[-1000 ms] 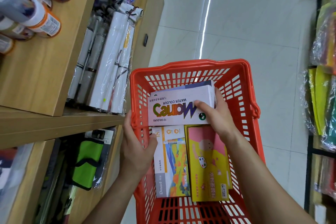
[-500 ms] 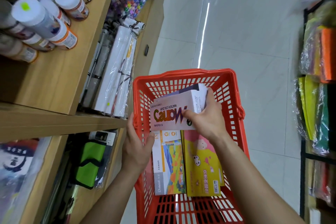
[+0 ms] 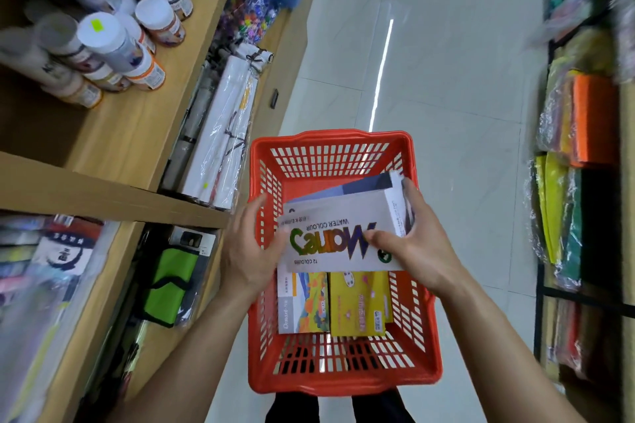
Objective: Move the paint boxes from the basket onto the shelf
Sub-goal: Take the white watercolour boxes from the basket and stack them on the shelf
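— Item one?
— White water-colour box, twelve colours, raised over the red basket. Right hand clamped on its right end, thumb on the printed face, fingers wrapped behind. Left hand at its left edge, fingers spread, tips touching the box — whether it truly grips, I cannot tell.
— More behind it?
— Possibly a second box, blue-grey, pressed against the back; the edge is blurred.
— In the basket?
— Two boxes lying flat side by side: landscape-print box left, yellow box right.
— Shelving?
— Wooden shelf at left — white-capped paint bottles, wrapped white rolls beyond.
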The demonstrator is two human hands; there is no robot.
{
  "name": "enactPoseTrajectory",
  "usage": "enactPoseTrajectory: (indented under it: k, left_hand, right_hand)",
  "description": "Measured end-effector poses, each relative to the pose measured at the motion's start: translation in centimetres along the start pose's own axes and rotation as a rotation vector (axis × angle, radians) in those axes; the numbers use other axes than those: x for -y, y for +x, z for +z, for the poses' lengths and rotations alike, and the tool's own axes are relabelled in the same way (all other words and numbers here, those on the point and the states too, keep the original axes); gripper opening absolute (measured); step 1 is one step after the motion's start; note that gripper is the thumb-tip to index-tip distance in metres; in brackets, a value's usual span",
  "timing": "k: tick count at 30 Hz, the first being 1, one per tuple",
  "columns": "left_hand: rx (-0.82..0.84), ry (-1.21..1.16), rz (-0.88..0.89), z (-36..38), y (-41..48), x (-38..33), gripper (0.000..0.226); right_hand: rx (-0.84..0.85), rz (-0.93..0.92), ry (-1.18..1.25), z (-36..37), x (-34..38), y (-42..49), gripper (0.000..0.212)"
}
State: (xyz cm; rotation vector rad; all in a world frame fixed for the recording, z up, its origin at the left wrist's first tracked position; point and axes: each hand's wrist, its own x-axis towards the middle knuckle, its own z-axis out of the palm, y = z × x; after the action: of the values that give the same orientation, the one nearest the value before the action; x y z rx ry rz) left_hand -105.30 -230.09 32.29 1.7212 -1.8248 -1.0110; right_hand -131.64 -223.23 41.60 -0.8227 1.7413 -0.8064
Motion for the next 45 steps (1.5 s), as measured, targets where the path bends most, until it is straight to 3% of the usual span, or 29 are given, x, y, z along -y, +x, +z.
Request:
enactPoseTrajectory:
  k: [2,5,10,13,16,19,25,29,32,35,37,45]
  left_hand:
    - [0.219,0.010,0.026,-0.2,-0.4,-1.0,0.077]
    - [0.492,-0.058,-0.082,0.6,-0.1,-1.4,0.098]
    - [0.657,-0.097,-0.165,1.8,2.3,-0.6,0.126]
    - [0.772,-0.112,-0.120,3.0,4.0,-1.1,0.131]
    - [0.846,-0.089,-0.125,4.0,5.1,-1.5,0.130]
    - [0.819,-0.101,-0.074,4.6,5.4,-1.4,0.117]
    - [0.685,-0.198,-0.078,5.2,5.2,-1.3,0.106]
    - [0.633,-0.241,-0.116,5.6,5.0,-1.1,0.100]
    - [0.594,-0.279,-0.140,6.2,5.1,-0.7,0.100]
    - [0.550,-0.328,-0.166,6.6,5.2,-0.5,0.097]
    - [0.527,-0.343,-0.174,6.9,5.2,-0.4,0.091]
    - [0.434,-0.610,-0.297,6.5,2.8,-0.1,0.050]
  right_hand:
    - [0.073,0.004,-0.071,0.8,-0.8,0.5,0.083]
    - [0.208,0.036,-0.173,2.5,-1.9,1.8,0.104]
    - [0.253,0.050,-0.211,1.5,-2.9,3.5,0.112]
    - [0.316,0.058,-0.215,0.6,-3.4,3.9,0.123]
    - [0.316,0.039,-0.173,0.3,-4.1,4.4,0.119]
    - [0.300,0.008,-0.121,0.1,-4.9,5.0,0.114]
    - [0.196,-0.036,0.013,0.0,-5.5,5.7,0.077]
    - [-0.051,-0.025,0.109,0.9,-7.6,4.9,0.106]
    - [-0.209,-0.012,0.251,3.9,-10.0,3.3,0.104]
    - [-0.190,0.035,0.311,7.9,-12.1,2.3,0.073]
    - [-0.142,0.065,0.359,10.3,-12.9,2.1,0.063]
    - [-0.163,0.049,0.442,12.4,-11.3,4.1,0.075]
